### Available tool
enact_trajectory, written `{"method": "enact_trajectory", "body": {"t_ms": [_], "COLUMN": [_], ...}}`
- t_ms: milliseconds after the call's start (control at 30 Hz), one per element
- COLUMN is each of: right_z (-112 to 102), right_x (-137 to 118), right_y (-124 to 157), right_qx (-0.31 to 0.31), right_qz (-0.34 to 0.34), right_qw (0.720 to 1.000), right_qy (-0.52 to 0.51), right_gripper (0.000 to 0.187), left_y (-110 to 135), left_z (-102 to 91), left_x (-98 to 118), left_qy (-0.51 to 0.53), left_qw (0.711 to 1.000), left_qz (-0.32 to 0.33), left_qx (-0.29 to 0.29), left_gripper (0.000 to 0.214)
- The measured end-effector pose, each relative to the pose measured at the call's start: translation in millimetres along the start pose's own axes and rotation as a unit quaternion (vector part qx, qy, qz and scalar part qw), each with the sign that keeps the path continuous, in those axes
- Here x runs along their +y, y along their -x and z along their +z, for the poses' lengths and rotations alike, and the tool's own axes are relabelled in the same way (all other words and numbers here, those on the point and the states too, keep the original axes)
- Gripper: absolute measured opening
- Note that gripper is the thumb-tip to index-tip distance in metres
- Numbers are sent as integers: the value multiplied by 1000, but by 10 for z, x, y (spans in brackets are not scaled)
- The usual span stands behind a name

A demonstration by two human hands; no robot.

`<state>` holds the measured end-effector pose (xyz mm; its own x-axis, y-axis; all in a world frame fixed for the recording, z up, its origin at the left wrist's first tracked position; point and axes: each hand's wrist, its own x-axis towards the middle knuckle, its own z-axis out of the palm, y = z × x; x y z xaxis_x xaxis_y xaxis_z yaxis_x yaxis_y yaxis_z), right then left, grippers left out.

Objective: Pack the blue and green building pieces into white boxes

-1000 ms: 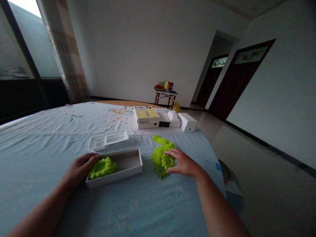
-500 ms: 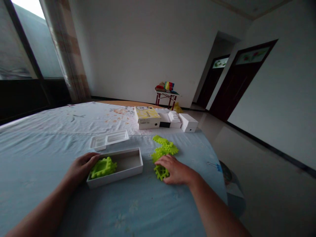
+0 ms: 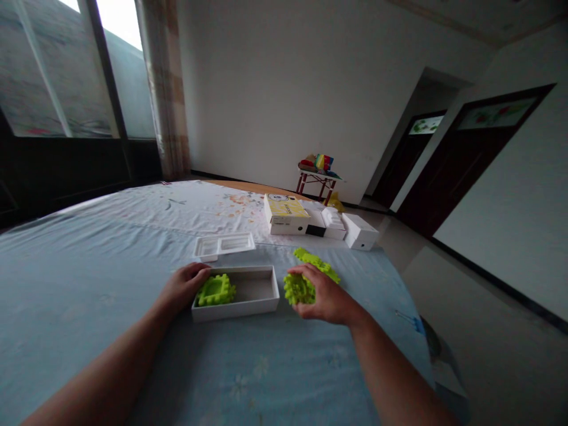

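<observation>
A shallow white box (image 3: 252,305) lies on the light blue cloth in front of me. One lime-green toothed piece (image 3: 215,290) rests in its left end. My left hand (image 3: 183,286) lies against the box's left end, fingers curled on its rim. My right hand (image 3: 322,293) is just right of the box, fingers wrapped round a lime-green toothed piece (image 3: 296,288). More green pieces (image 3: 316,262) lie on the cloth behind that hand.
A clear plastic tray insert (image 3: 224,244) lies behind the box. Several white and yellow cartons (image 3: 306,216) stand near the far edge of the cloth-covered surface (image 3: 89,260). Its right edge drops to a tiled floor (image 3: 488,319). A small red-legged table (image 3: 317,176) stands by the far wall.
My right hand slid left from the pile and closed on a green piece, bringing it beside the box. The left hand stayed at the box. The camera turned slightly.
</observation>
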<state>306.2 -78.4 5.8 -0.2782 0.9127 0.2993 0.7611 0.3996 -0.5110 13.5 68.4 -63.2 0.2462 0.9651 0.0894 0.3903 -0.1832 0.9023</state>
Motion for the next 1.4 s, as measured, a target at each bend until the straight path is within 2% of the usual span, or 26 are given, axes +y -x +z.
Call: {"method": "enact_trajectory", "body": {"t_ms": [167,333,433,567,833,1033,1133,1233,1300,1400], "right_z": [106,313,436,527,418,489,486,451,395,233], "right_x": [-269,-291,-233,-143,-152,-75,-111,-136,-101,30], "right_y": [-582,-974,-1067,-1128,-1127,-1052,-1008,-944,-881,-734], "right_qx": [-82,-209,-252,-237,-301,-263,-260,-244,-189,-75], "right_qz": [-47,-45,-29,-10,18,47,28,12,19,40], "right_qw": [995,973,959,966,953,962,964,967,974,977], "right_qy": [9,87,123,97,-24,-53,-40,-77,-126,-194], "right_gripper": [63,63,63,65,80,53,43,40,40,35], "left_y": [-5,-17,-27,-31,-32,-27,-13,-8,-13,-29], "left_z": [-4,0,6,8,5,6,2,-5,-8,-9], "left_x": [-4,-44,-69,-77,-76,-75,-32,-2,-3,-26], "left_qy": [-6,-4,-3,-2,-4,0,-2,-8,-12,-11], "left_qw": [1000,1000,999,999,999,999,999,1000,1000,1000], "left_qz": [12,29,35,35,36,33,30,25,21,16], "left_qx": [-3,-6,-8,-9,-15,-12,-13,-13,-13,-12], "left_gripper": [46,45,43,42,41,42,42,44,45,47]}}
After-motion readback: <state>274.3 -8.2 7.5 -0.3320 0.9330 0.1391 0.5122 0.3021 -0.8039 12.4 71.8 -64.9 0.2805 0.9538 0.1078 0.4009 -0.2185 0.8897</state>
